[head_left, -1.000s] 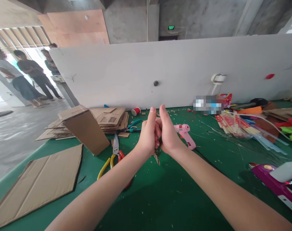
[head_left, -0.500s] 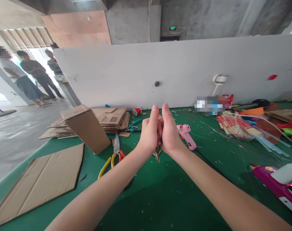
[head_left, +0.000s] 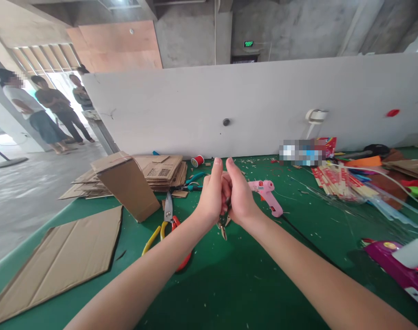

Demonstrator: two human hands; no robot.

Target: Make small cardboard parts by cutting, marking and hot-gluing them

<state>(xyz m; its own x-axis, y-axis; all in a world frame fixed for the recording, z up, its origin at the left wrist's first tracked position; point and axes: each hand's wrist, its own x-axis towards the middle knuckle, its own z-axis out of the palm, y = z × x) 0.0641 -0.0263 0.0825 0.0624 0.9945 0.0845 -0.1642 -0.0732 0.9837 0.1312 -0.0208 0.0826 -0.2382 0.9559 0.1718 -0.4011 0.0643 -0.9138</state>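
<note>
In the middle of the head view, my left hand (head_left: 212,195) and my right hand (head_left: 241,195) are pressed together, thumbs side by side and pointing up. Both are closed, fingers folded between the palms. From beneath them pokes the metal tip of a tool that looks like pliers (head_left: 224,232), pointing toward me; the rest is hidden by my hands. Just beyond my right hand lies a pink glue gun (head_left: 272,197). To the left of my left hand are scissors (head_left: 168,208) with yellow handles, a red-handled tool (head_left: 184,263) and teal-handled pliers (head_left: 195,178).
A cardboard box (head_left: 129,188) leans before stacked cardboard (head_left: 160,172); a flat sheet (head_left: 64,261) lies front left. A red thread spool (head_left: 197,161) sits near the white partition (head_left: 177,110). At right are packaged sticks (head_left: 336,183) and a purple device (head_left: 391,261). People (head_left: 57,105) stand far left.
My clasped hands have come slightly lower and a little to the left, with the metal tip moving along. The whole view has shifted slightly.
</note>
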